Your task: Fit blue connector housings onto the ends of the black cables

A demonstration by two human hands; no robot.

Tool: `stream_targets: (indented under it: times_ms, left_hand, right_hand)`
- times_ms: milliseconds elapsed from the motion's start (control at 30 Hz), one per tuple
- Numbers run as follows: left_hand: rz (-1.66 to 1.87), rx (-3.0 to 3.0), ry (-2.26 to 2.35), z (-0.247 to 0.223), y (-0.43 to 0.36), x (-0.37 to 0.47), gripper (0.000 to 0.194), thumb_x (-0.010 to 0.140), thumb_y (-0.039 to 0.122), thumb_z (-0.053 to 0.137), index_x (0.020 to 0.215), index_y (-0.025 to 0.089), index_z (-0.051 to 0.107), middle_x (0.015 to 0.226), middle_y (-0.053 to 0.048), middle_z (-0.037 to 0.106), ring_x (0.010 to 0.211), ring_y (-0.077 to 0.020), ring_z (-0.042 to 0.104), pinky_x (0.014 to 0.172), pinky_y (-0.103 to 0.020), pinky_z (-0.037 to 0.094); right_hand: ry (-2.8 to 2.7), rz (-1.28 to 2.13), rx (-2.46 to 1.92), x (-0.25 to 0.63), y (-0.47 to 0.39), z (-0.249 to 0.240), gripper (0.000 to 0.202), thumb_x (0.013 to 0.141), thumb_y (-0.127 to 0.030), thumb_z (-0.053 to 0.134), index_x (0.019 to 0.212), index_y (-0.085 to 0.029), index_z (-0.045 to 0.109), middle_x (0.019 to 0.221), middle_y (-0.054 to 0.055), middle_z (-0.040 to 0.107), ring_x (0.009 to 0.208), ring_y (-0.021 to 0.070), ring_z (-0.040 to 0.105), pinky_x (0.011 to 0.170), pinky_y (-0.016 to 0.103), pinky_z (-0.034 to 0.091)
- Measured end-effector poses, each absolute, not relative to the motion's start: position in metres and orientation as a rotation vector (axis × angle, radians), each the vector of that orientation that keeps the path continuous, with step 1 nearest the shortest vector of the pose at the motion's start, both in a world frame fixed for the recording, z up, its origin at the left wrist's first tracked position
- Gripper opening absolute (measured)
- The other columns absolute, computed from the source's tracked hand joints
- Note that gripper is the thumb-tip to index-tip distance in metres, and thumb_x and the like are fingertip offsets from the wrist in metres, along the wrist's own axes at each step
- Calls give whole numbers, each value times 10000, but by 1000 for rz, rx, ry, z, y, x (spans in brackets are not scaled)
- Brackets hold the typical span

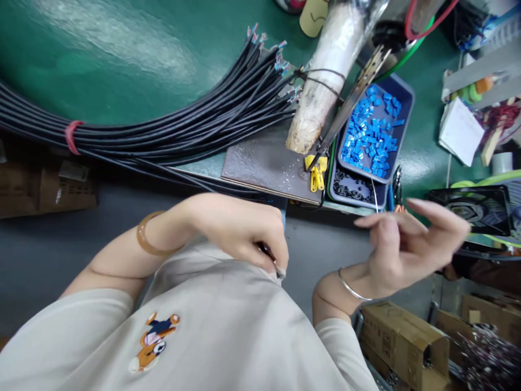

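My left hand point(248, 231) is closed in front of my shirt, close to its hem. A small dark, shiny bit shows between thumb and forefinger, but I cannot make out what it is. My right hand point(407, 247) is raised off the bench's front edge, slightly blurred, with its fingers apart. Beyond its fingertips is a tray of blue connectors point(370, 133), above a second tray of small black parts point(352, 187). A thin white strip point(375, 195) stands out near the fingers; whether they touch it is unclear.
A bundle of black cables point(183, 133) with stripped ends lies along the bench, tied with a red band point(72, 137). A wrapped white roll point(321, 81), yellow clips point(316, 172) and a black fan point(472, 212) are there too. Cardboard boxes point(402, 339) stand below right.
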State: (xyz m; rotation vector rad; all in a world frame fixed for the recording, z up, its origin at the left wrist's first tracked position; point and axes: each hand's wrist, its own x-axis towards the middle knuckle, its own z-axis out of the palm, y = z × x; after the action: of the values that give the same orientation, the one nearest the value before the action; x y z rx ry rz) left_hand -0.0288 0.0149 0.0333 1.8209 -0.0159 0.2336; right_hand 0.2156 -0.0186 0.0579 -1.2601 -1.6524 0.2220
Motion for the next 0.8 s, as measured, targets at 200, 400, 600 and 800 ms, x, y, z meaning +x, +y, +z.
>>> stream_targets:
  times_ms: [200,400,600,800]
  left_hand:
    - [523,2482,830,34,-33,-7,263,753,-81,486,787,121,650,669,-50,674,512,-166,611,456,-281,378]
    - [1339,1177,1122,-12,-33,3,68,894,225,622,886,162,644,668,1,676,488,-63,545,471,-191,425]
    - [1273,628,825,-12,-13,-5,190,824,310,707,869,162,596,644,1,661,360,-18,377,351,-179,231]
    - [1179,615,732,-6,-2,-5,166,823,296,684,871,145,634,578,-1,622,365,-15,318,364,-197,146]
  right_hand:
    - [-1873,336,-1893,261,29,67,147,810,-281,680,797,-232,541,701,35,707,620,149,672,659,290,500]
    - [-1973,-37,-2046,275,97,47,133,825,-342,625,781,-217,620,729,19,646,636,89,553,738,292,410]
    - [-2062,105,-1829,271,117,34,61,755,-190,698,716,-190,652,738,8,677,685,122,597,719,273,427]
    - [-2098,-313,-2139,269,123,30,104,723,-106,680,708,-192,624,813,68,724,747,174,614,750,326,396]
